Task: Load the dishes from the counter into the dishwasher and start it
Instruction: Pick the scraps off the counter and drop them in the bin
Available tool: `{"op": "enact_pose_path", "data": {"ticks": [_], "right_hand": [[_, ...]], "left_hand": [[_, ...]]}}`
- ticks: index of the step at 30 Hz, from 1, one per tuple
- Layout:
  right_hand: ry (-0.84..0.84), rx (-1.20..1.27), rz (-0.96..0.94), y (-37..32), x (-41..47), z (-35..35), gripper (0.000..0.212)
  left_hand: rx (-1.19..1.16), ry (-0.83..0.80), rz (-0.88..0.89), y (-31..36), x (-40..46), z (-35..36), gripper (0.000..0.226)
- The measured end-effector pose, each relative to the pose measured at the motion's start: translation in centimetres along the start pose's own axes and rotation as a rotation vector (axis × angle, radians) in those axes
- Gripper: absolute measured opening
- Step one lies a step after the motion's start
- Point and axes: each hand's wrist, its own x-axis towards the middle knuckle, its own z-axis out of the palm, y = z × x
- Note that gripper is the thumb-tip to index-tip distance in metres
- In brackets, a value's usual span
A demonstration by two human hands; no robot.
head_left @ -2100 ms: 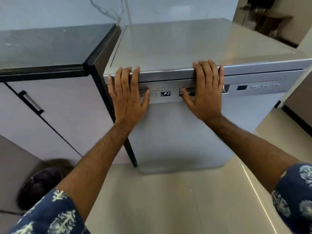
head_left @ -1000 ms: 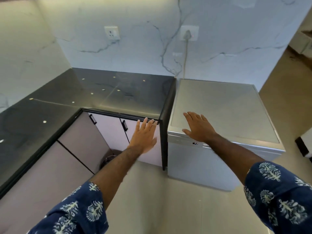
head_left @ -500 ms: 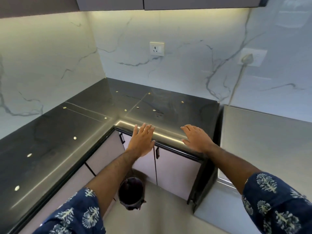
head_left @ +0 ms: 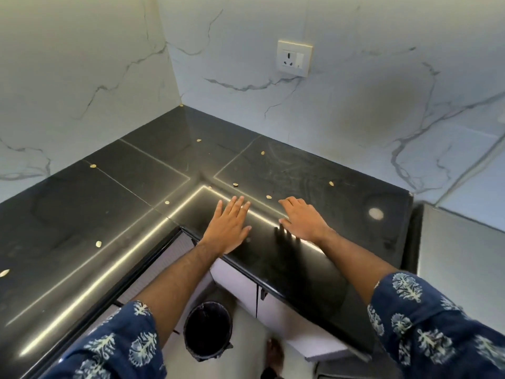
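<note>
My left hand (head_left: pixel 228 227) is stretched flat, fingers straight, over the front edge of the black L-shaped counter (head_left: pixel 136 187). My right hand (head_left: pixel 302 220) is also flat with spread fingers over the counter, a little to the right. Neither hand holds anything. No dishes show on the counter; only several small pale flecks (head_left: pixel 235 184) lie scattered on it. The grey top of the dishwasher (head_left: pixel 461 258) is at the right edge; its door and panel are out of view.
A marble wall with a socket (head_left: pixel 294 58) backs the counter. Pale cabinet doors (head_left: pixel 240 285) sit under the counter. A black bin (head_left: pixel 207 329) stands on the floor below, near my foot (head_left: pixel 274 354).
Both hands left the dishwasher's front edge and moved left with my view. They now hover flat over the black counter, and the dishwasher has slid to the right edge.
</note>
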Motion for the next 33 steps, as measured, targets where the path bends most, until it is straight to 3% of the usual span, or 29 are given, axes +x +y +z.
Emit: {"op": "enact_pose_path", "data": {"ticks": [7,13,19,25,30,33], "right_hand": [[-0.086,0.027,-0.112,3.2,10.6,1.7,0.043],[-0.076,0.023,-0.220,3.1,14.8,3.1,0.019],[-0.073,-0.001,-0.233,2.8,16.7,2.6,0.015],[-0.010,-0.051,-0.233,2.2,15.6,3.8,0.017],[-0.066,0.308,0.019,2.7,16.6,3.4,0.023],[-0.149,0.460,0.038,3.3,16.8,3.2,0.022]], "left_hand": [[-0.090,-0.122,-0.118,-2.2,6.2,3.3,0.071],[-0.128,-0.168,-0.160,-3.6,8.0,5.4,0.069],[-0.132,0.011,-0.153,-5.6,10.9,5.2,0.060],[-0.148,0.054,-0.107,-8.1,15.1,4.6,0.058],[-0.030,0.032,-0.004,-9.5,17.0,4.5,0.031],[-0.032,0.028,0.014,-9.7,17.4,4.3,0.024]]}}
